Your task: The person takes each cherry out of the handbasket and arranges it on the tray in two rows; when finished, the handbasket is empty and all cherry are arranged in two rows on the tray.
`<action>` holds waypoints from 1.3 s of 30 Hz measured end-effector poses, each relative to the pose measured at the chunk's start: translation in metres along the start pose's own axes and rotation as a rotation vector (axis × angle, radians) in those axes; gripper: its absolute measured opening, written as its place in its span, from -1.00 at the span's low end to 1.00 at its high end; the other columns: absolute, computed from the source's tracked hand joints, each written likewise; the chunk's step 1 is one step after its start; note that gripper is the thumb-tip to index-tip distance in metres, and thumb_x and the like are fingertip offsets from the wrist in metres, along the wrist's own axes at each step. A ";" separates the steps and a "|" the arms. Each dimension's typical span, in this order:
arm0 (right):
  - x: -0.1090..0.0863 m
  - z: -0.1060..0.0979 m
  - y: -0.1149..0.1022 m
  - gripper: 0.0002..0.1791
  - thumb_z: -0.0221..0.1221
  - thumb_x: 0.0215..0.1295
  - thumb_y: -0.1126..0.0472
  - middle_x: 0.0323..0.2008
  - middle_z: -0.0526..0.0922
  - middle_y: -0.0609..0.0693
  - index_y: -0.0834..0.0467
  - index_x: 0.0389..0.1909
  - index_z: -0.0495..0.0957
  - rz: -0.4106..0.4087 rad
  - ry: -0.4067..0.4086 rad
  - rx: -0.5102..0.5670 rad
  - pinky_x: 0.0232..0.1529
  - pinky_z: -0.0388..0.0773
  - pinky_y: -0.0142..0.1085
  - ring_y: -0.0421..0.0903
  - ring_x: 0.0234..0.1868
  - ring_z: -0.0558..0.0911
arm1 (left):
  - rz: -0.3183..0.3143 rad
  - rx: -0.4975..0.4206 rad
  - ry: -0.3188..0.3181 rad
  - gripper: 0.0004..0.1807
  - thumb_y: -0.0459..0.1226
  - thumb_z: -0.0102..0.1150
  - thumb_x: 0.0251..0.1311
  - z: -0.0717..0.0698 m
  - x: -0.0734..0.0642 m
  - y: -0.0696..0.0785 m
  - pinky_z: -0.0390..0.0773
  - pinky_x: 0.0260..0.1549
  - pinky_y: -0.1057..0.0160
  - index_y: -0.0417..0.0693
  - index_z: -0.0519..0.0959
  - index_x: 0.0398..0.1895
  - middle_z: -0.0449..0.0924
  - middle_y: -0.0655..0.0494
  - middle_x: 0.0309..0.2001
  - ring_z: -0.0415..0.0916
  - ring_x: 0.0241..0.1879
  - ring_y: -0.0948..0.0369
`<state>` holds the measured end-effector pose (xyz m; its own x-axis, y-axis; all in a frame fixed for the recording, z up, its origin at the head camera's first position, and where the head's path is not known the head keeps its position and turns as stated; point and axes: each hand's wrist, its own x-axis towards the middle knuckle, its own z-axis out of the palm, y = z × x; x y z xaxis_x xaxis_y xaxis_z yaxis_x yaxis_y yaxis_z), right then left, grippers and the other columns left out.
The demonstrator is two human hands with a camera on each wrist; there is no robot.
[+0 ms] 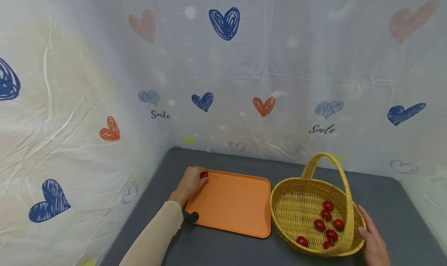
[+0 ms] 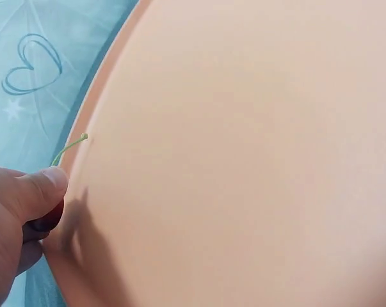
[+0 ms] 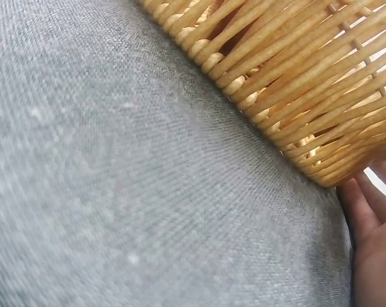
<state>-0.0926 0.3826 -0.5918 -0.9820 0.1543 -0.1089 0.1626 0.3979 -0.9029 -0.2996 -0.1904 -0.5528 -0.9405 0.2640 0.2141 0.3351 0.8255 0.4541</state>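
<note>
My left hand is over the far left corner of the orange tray. In the left wrist view, its thumb and fingers pinch a dark red cherry with a green stem standing out past the thumb. At the right, my right hand rests against the outer side of the yellow wicker basket, its thumb at the rim. The right wrist view shows straight fingers touching the woven wall. Several red cherries lie inside the basket, mostly in its right half.
The tray and basket stand side by side on a dark grey table. An arched handle rises over the basket. A white curtain printed with hearts hangs behind the table and along the left.
</note>
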 end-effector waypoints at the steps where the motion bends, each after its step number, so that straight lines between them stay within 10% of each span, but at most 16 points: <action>1: 0.000 0.000 0.000 -0.35 -0.42 0.85 -0.14 0.37 -0.15 -0.76 -0.38 0.79 -0.37 0.003 0.006 -0.002 0.01 0.24 -0.81 -0.80 0.28 0.04 | 0.002 0.008 0.002 -0.64 -0.29 0.57 0.29 0.001 0.000 0.000 0.82 -0.19 0.11 -0.14 0.82 0.13 0.85 -0.10 -0.02 0.81 -0.10 0.02; 14: 0.002 0.003 -0.002 -0.35 -0.40 0.86 -0.08 0.42 -0.14 -0.79 -0.33 0.81 -0.30 -0.035 0.062 -0.029 0.13 0.06 -0.89 -0.81 0.33 -0.05 | 0.036 0.062 0.035 -0.61 -0.26 0.57 0.30 0.002 -0.001 0.000 0.81 -0.01 -0.01 -0.14 0.79 0.17 0.81 -0.13 0.10 0.75 0.06 -0.08; 21: -0.001 0.004 -0.004 -0.34 -0.40 0.87 -0.05 0.39 -0.13 -0.79 -0.24 0.82 -0.31 -0.065 0.060 -0.031 0.17 0.05 -0.88 -0.86 0.25 -0.01 | 0.101 -0.066 0.054 -0.41 -0.16 0.58 0.31 -0.006 -0.006 0.015 0.82 -0.02 0.00 -0.12 0.70 0.37 0.81 -0.14 0.14 0.80 -0.05 -0.02; 24: -0.002 0.003 -0.004 -0.35 -0.40 0.87 -0.05 0.40 -0.12 -0.78 -0.24 0.82 -0.30 -0.065 0.064 -0.025 0.18 0.06 -0.88 -0.85 0.28 0.00 | 0.127 -0.187 0.006 -0.38 -0.10 0.56 0.34 -0.012 -0.011 0.034 0.78 -0.25 -0.02 -0.02 0.67 0.43 0.83 -0.16 0.02 0.72 -0.34 -0.06; 30: -0.004 0.003 -0.001 -0.35 -0.38 0.87 -0.03 0.42 -0.09 -0.77 -0.27 0.82 -0.27 -0.101 0.068 -0.005 0.17 0.14 -0.85 -0.86 0.28 0.05 | 0.127 -0.403 -0.181 -0.31 0.01 0.55 0.33 -0.026 -0.024 0.075 0.64 0.32 -0.24 0.14 0.62 0.50 0.66 0.10 0.43 0.63 0.39 -0.09; 39: -0.002 0.003 0.003 -0.34 -0.39 0.87 -0.08 0.42 -0.13 -0.78 -0.27 0.82 -0.31 -0.099 0.043 -0.008 0.16 0.11 -0.85 -0.84 0.29 0.01 | 0.185 -0.614 -0.395 -0.34 -0.03 0.53 0.37 -0.033 -0.039 0.114 0.54 0.41 -0.28 0.14 0.60 0.51 0.65 0.19 0.44 0.58 0.44 -0.13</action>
<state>-0.0899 0.3807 -0.5958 -0.9883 0.1526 -0.0006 0.0655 0.4206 -0.9049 -0.2229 -0.1229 -0.4804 -0.7774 0.6261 0.0596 0.3521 0.3548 0.8661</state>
